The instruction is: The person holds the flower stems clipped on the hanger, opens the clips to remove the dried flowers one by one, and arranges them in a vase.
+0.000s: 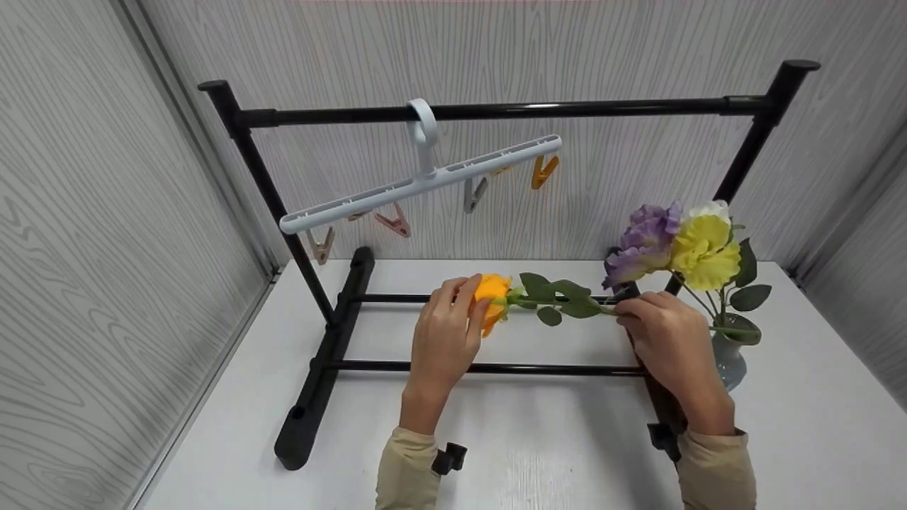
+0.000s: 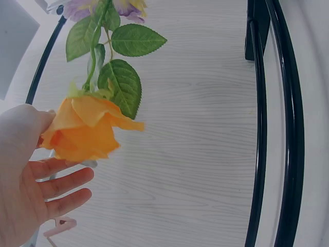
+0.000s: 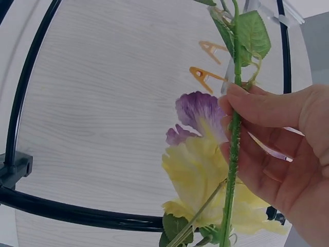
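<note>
We see the left hand (image 1: 445,338) cupping the orange rose (image 1: 490,297) with loosely spread fingers (image 2: 61,181), soft fabric petals against the palm. The right hand (image 1: 669,340) pinches its ribbed green plastic stem (image 3: 234,149), thumb on top. The rose lies level above the white worktop (image 1: 553,439), just left of the grey vase (image 1: 730,358).

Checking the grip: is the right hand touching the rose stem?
Touching: the right wrist view shows the right hand pinching the rose stem.

Bright, even light; wrist views perhaps edge-warped.
</note>
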The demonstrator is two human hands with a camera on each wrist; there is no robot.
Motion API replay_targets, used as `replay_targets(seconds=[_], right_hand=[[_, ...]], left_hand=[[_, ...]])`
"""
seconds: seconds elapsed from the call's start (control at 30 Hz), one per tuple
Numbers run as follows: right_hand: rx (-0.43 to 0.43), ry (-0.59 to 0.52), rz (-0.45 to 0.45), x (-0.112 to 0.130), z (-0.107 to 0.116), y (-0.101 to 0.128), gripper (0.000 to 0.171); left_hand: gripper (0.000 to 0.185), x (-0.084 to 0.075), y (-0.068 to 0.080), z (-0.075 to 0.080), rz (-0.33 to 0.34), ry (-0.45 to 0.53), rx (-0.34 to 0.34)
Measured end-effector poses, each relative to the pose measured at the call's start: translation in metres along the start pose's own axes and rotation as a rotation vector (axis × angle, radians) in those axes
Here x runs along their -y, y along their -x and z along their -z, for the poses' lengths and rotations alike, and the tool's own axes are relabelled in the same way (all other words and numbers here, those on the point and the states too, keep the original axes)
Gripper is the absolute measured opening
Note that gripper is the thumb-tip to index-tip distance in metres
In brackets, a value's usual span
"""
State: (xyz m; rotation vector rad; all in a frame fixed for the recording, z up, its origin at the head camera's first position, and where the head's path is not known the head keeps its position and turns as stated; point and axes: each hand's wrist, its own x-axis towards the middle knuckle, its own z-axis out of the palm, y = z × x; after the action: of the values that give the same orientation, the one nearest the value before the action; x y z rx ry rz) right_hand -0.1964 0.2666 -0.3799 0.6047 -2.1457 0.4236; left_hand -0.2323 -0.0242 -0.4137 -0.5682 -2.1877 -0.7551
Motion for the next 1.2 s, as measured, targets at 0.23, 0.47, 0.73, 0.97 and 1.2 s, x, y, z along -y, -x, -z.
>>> replay_targets(seconds=[0.23,0.47,0.73,0.97,1.2], right_hand=[[-0.093,-0.023,-0.017,-0.008,0.001,0.001,0.023],[-0.197,-0.068,-0.070,-0.013,0.005,0.002,0.021],[-0.380,-0.139,-0.173,-0.022,0.013,0.001,0.018],[-0.563,-0.243,-0.354,-0.030,0.024,0.000,0.013],[-0.732,-0.440,-0.572,-0.034,0.037,0.002,0.012]], left_hand=[[0.035,0.006,0.001,0.004,0.043,-0.031,-0.002],[0.026,0.007,0.001,0.003,0.023,-0.037,-0.024],[0.020,0.007,0.003,-0.002,0.013,-0.036,-0.024],[0.021,0.008,0.004,-0.003,0.009,-0.046,-0.013],[0.021,0.009,0.004,-0.005,0.004,-0.035,-0.002]])
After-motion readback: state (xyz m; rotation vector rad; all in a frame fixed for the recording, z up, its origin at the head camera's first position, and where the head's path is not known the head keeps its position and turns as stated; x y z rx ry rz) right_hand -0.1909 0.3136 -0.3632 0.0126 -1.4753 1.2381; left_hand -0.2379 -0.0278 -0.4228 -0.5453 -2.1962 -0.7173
